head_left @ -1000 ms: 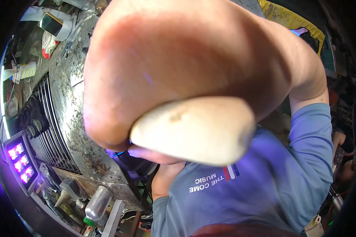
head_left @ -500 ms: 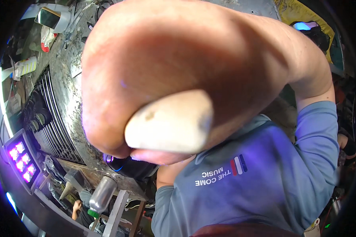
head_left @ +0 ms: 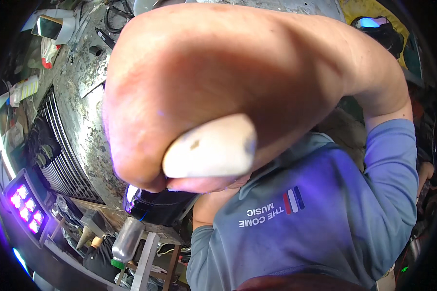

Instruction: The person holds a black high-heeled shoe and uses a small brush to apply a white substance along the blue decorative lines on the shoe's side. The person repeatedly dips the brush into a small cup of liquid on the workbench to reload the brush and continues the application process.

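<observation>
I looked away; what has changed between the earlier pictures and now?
The right end of the pale rounded piece has shifted left in view, and more of the black object below shows. No release is visible; the right hand still grips the piece. The lit lamp panel stays at the left.

Bench top: from here I see a slim bare strip of worn bench top (head_left: pixel 85 106) left of centre, where a hand could slide between the slatted grate (head_left: pixel 67 160) and the right hand (head_left: pixel 155 111).
Middle: shut off by that hand and its forearm, with a pale blunt piece (head_left: pixel 211 148) beside them.
Phone corner: upper left, a phone (head_left: pixel 49 27) and a looped cable (head_left: pixel 112 22) crowd the way.
Lamp side: lower left, the lamp (head_left: pixel 26 208), green-capped bottle (head_left: pixel 127 240) and grey post (head_left: pixel 146 259) leave only narrow gaps.
Shirt side: lower right, the wearer's body (head_left: pixel 306 233) blocks everything.
</observation>
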{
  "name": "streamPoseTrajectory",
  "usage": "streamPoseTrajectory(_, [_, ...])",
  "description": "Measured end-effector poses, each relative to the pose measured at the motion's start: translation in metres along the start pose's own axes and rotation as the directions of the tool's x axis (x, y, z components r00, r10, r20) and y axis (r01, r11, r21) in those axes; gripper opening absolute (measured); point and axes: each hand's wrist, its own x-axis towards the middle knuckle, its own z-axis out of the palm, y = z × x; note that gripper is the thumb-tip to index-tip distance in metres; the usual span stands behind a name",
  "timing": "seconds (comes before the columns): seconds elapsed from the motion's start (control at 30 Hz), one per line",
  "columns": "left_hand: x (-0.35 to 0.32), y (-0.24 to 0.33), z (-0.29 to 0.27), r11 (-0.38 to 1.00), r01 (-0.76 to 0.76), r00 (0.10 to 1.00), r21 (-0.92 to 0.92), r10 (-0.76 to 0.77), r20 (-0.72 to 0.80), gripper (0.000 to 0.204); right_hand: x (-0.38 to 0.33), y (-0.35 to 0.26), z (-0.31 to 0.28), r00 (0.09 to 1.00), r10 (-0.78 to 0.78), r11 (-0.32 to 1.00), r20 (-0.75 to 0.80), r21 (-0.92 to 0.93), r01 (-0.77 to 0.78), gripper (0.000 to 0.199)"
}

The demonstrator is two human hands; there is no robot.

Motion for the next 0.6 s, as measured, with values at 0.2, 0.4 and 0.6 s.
streamPoseTrajectory(0.2, [-0.0011,-0.0024,-0.0014,0.999,0.011,0.999,-0.041,-0.009,0.046,0.035,-0.0027,-0.0009,-0.0016,1.0,-0.004,1.0,0.007,0.011,0.004,0.024])
streamPoseTrajectory(0.4, [0.001,-0.0049,-0.0014,0.999,-0.008,0.999,-0.036,0.01,0.04,0.035,-0.0045,-0.0031,-0.0044,1.0,-0.007,1.0,0.013,0.014,0.007,0.024])
streamPoseTrajectory(0.6, [0.0062,-0.0028,-0.0056,1.0,0.025,0.992,-0.001,-0.025,0.125,0.033,-0.0032,-0.0012,-0.007,1.0,-0.012,1.0,0.014,0.019,0.012,0.024])
